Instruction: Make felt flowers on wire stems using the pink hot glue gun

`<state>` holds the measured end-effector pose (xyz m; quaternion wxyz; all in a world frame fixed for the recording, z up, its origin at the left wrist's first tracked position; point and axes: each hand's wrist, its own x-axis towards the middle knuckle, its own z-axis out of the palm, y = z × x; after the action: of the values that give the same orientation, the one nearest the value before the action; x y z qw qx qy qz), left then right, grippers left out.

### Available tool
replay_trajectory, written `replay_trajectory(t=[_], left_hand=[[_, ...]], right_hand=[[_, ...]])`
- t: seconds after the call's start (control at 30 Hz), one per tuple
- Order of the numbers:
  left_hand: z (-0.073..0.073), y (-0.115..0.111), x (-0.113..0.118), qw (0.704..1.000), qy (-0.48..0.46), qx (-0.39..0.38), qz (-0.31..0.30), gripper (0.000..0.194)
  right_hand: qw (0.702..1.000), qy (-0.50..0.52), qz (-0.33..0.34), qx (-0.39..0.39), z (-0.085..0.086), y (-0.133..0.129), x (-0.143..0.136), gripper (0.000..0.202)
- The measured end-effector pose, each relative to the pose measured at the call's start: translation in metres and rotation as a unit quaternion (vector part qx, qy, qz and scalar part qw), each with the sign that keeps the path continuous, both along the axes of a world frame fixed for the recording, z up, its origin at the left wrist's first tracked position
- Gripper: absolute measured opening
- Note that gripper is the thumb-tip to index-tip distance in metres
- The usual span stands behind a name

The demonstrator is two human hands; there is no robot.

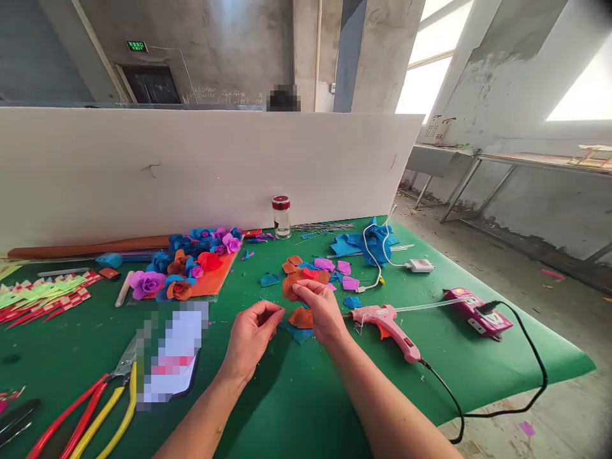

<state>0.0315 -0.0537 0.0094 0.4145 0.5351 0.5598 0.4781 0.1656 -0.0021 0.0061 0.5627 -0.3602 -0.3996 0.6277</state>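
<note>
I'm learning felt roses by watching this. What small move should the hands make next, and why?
Probably the right hand lifts the orange petal it pinches toward the left hand. The left's fingertips are pinched together close by, and the glue gun lies beside the right wrist.

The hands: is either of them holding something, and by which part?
The right hand pinches an orange felt petal at its lower right edge, with the fingertips. The left hand is curled beside it; whether it holds anything cannot be told.

Right of the glass jar [281,217] — pink glue gun [389,324], white charger [421,266]; left of it — paper roses [191,261], pliers [90,408] near the tabletop [287,395] edge.
</note>
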Motion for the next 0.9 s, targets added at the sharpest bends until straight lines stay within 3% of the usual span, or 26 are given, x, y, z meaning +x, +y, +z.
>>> replay_trajectory(t=[0.9], left_hand=[[-0.0019,0.0023,0.0003,1.000,0.010,0.006,0.006,0.032]], right_hand=[[1.000,-0.008,0.019,0.009,0.0010,-0.0023,-0.0007,0.015]])
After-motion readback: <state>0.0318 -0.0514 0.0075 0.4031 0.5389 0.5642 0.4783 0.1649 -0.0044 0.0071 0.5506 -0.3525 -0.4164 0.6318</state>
